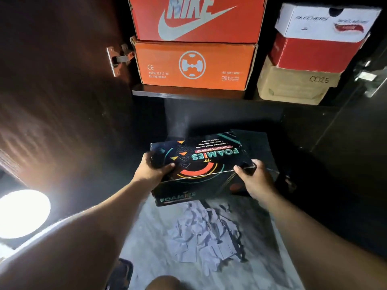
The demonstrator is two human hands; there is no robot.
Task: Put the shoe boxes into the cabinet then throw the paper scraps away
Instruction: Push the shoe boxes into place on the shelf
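Observation:
A black Foamies shoe box (201,162) with bright graphics is held low in front of the open cabinet. My left hand (154,167) grips its left end and my right hand (254,178) grips its right near corner. A heap of white paper scraps (207,231) lies on the marbled floor just below and nearer than the box. Inside the cabinet, a red Nike box (196,17) sits on an orange box (194,65), both on the shelf (188,94). The dark compartment under that shelf lies right behind the held box.
At the right of the shelf a white Skechers box (326,21) tops a red box (316,53) and a tan box (295,84). The open cabinet door (58,80) stands at left. A bright lamp (23,212) glares at lower left. A dark phone-like object (121,273) lies on the floor.

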